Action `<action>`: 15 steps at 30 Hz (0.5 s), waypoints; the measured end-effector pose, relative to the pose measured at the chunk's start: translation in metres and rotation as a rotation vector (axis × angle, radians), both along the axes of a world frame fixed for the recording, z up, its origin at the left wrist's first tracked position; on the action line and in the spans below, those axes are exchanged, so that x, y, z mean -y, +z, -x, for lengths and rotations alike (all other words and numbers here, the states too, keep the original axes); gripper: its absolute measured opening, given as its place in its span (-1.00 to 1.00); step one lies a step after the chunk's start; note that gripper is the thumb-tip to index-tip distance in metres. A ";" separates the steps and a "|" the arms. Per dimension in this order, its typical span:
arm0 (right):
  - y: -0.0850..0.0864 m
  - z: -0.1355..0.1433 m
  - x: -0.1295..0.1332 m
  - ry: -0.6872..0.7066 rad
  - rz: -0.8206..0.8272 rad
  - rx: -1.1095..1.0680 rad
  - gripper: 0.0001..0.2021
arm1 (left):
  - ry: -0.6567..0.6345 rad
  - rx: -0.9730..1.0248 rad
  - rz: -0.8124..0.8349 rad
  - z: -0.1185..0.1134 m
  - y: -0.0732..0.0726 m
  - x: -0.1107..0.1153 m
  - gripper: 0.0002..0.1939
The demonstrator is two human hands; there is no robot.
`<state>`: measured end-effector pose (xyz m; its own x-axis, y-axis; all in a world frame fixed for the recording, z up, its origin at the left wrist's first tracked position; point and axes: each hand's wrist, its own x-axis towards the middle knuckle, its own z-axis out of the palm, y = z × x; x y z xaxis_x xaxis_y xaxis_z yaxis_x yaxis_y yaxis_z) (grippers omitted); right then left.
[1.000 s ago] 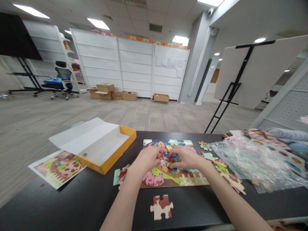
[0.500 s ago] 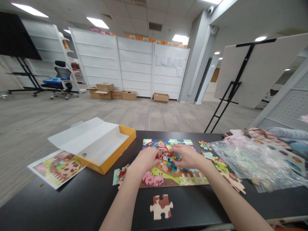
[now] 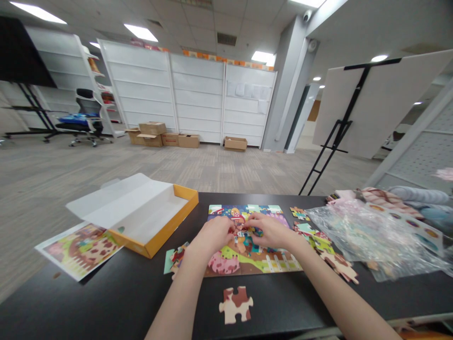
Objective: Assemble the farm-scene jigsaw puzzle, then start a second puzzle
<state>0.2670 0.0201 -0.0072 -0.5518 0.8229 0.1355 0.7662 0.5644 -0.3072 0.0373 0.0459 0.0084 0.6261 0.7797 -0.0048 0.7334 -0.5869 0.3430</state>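
A colourful farm jigsaw puzzle [image 3: 253,262], partly put together with a pink pig and a white fence, lies flat on the black table. My left hand [image 3: 216,232] and my right hand [image 3: 269,231] face each other over its middle. Between them, the bent fingertips of both hands pinch a small colourful puzzle piece [image 3: 241,233], mostly covered by the fingers. In front of the puzzle lies one loose brown-and-cream puzzle piece [image 3: 232,301]. More loose pieces [image 3: 176,259] sit left of the puzzle, partly behind my left forearm. Others [image 3: 320,243] overlap along its right side.
An open yellow box [image 3: 170,227] with a white inside stands on the left, overlapping a printed picture sheet [image 3: 83,248]. At the right are a crumpled clear plastic bag [image 3: 375,241] and rolled fabrics [image 3: 391,200]. The black table [image 3: 116,307] ends near my forearms.
The view has shifted slightly. My right hand's fingers have moved a little left, closer to my left hand over the puzzle's middle. The loose pieces and the box lie as before.
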 end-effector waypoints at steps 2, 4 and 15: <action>0.001 0.000 0.000 0.004 0.003 -0.003 -0.58 | -0.007 0.005 -0.002 0.000 -0.001 0.000 -0.79; 0.002 0.000 0.000 0.000 0.001 0.000 -0.58 | -0.013 0.005 -0.004 0.000 -0.002 -0.001 -0.80; 0.000 0.000 0.000 0.008 -0.016 -0.010 -0.60 | -0.020 0.012 0.004 -0.001 0.001 0.001 -0.78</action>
